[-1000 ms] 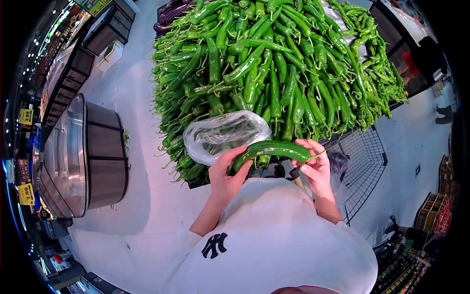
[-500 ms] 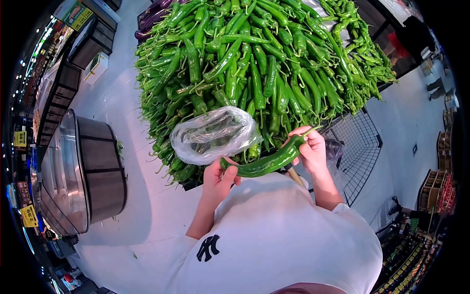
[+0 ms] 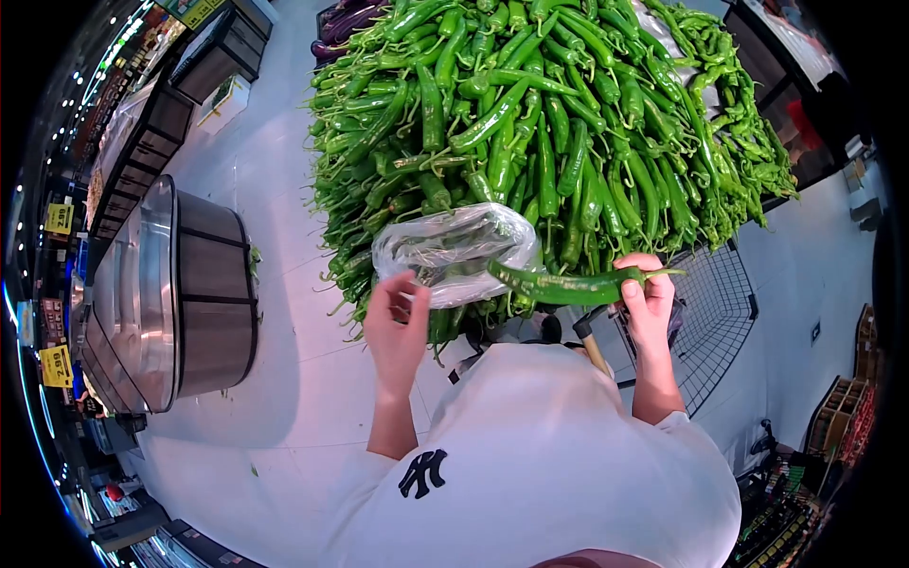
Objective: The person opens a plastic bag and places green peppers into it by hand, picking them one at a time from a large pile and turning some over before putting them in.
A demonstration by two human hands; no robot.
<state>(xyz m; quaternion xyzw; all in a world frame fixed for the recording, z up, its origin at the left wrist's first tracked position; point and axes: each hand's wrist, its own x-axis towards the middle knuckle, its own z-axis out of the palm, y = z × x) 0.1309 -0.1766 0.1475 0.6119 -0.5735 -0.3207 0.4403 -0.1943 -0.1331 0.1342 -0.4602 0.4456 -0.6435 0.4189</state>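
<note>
A long green chili pepper [image 3: 568, 288] is pinched near its stem by my right hand [image 3: 649, 301]. It lies nearly level, its tip pointing left and overlapping the right side of a clear plastic bag [image 3: 473, 225]. The bag rests with its mouth spread on the front of a big heap of green chili peppers [image 3: 530, 123]. At the bag's near left edge is my left hand [image 3: 396, 327], thumb and fingers apart, with fingertips right by the plastic.
Purple eggplants [image 3: 352, 26] lie behind the heap at the left. A wire shopping cart [image 3: 710, 317] stands to the right, its handle [image 3: 594, 348] close to my body. On the left is a rounded metal display bin [image 3: 213, 303].
My left hand has let go of the pepper's tip and moved to the bag's edge. My right hand keeps the pepper, now more level and farther from my body.
</note>
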